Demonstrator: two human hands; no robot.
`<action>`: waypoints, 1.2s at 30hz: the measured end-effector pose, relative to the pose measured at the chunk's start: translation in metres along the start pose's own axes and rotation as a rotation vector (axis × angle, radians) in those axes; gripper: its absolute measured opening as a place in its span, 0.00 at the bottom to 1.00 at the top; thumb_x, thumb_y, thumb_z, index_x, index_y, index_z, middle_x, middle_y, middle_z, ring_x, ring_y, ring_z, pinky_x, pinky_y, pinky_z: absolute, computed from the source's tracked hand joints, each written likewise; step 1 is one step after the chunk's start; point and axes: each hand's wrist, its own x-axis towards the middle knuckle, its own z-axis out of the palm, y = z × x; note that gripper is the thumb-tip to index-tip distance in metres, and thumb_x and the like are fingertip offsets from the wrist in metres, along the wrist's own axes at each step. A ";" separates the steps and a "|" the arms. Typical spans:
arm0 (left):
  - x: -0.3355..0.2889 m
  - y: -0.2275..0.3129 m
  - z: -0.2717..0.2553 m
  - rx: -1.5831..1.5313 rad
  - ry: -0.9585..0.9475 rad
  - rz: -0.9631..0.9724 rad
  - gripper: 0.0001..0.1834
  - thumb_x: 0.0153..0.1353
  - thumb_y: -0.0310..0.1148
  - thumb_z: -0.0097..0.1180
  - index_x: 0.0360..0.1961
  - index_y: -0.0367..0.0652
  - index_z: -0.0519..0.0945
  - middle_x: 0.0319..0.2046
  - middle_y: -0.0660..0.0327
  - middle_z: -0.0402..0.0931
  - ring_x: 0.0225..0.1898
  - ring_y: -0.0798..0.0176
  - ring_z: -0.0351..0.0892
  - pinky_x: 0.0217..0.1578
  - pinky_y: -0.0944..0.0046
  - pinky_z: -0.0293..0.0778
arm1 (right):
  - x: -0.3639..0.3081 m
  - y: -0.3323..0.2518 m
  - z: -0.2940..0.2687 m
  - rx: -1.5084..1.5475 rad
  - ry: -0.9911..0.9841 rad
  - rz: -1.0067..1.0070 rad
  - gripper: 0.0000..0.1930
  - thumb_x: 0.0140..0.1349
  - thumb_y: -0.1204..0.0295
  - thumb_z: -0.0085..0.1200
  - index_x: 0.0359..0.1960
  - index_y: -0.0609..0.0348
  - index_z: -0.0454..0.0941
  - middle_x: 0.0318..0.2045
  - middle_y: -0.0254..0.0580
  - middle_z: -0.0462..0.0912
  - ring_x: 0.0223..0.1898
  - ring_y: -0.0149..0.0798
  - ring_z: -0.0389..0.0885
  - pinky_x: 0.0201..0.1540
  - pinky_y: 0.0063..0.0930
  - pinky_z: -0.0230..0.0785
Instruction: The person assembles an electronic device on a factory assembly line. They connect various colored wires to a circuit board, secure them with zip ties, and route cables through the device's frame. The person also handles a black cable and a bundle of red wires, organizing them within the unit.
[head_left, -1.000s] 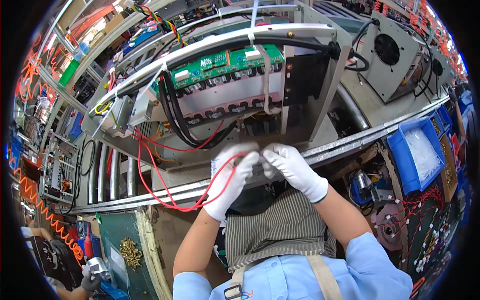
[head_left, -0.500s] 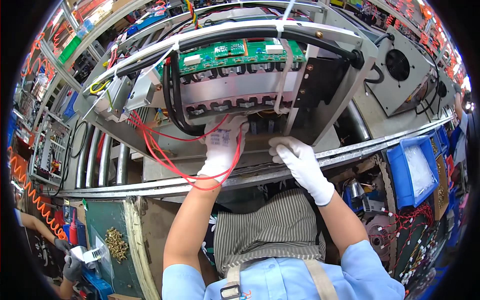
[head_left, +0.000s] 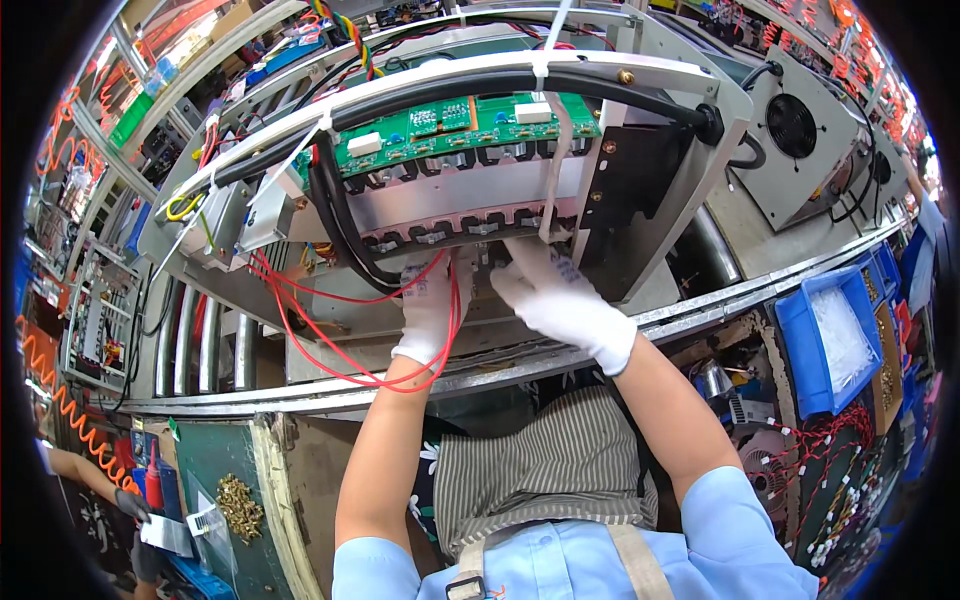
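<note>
While your left hand [head_left: 432,305] grips red wires [head_left: 330,335], your right hand [head_left: 555,295] presses open beneath the circuit board [head_left: 470,125]; blue bin [head_left: 800,350] holds clear bags [head_left: 840,335].

A: what's around the bench?
B: metal rollers [head_left: 205,345] on the left, a blue bin [head_left: 835,340] of clear bags on the right, and a grey fan box [head_left: 800,135] behind it.
A: lighting?
B: bright. Crowded shelves [head_left: 120,110] top left.
</note>
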 end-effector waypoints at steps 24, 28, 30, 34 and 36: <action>0.050 -0.016 0.027 0.015 -0.048 0.129 0.22 0.66 0.44 0.45 0.58 0.49 0.72 0.56 0.49 0.70 0.61 0.45 0.65 0.62 0.44 0.58 | -0.050 0.070 -0.037 -0.152 1.031 -0.406 0.28 0.63 0.83 0.49 0.63 0.61 0.53 0.61 0.46 0.59 0.65 0.41 0.59 0.68 0.37 0.49; 0.056 -0.014 0.022 0.231 -0.227 0.022 0.24 0.67 0.49 0.42 0.58 0.50 0.72 0.60 0.51 0.68 0.64 0.45 0.60 0.63 0.42 0.56 | -0.053 0.097 -0.049 -0.565 0.943 -0.456 0.34 0.62 0.84 0.51 0.68 0.63 0.49 0.65 0.47 0.58 0.65 0.42 0.60 0.67 0.35 0.51; 0.046 -0.030 0.043 0.231 -0.273 0.045 0.25 0.67 0.51 0.41 0.58 0.50 0.72 0.60 0.52 0.68 0.65 0.45 0.59 0.63 0.41 0.55 | -0.051 0.085 -0.046 -0.702 0.917 -0.458 0.36 0.62 0.82 0.52 0.70 0.63 0.47 0.68 0.48 0.55 0.69 0.43 0.56 0.67 0.35 0.49; 0.051 -0.045 0.060 0.184 -0.139 0.071 0.25 0.67 0.51 0.41 0.59 0.51 0.72 0.60 0.53 0.69 0.65 0.45 0.59 0.63 0.40 0.55 | -0.046 0.094 -0.046 -0.599 0.942 -0.476 0.36 0.62 0.83 0.51 0.70 0.64 0.46 0.67 0.49 0.54 0.68 0.44 0.56 0.69 0.36 0.46; 0.054 -0.051 0.060 0.166 -0.052 0.074 0.25 0.67 0.52 0.41 0.59 0.51 0.72 0.60 0.54 0.69 0.65 0.45 0.59 0.63 0.40 0.55 | -0.047 0.092 -0.044 -0.578 0.951 -0.454 0.36 0.63 0.85 0.46 0.70 0.63 0.43 0.69 0.52 0.50 0.70 0.45 0.52 0.71 0.38 0.43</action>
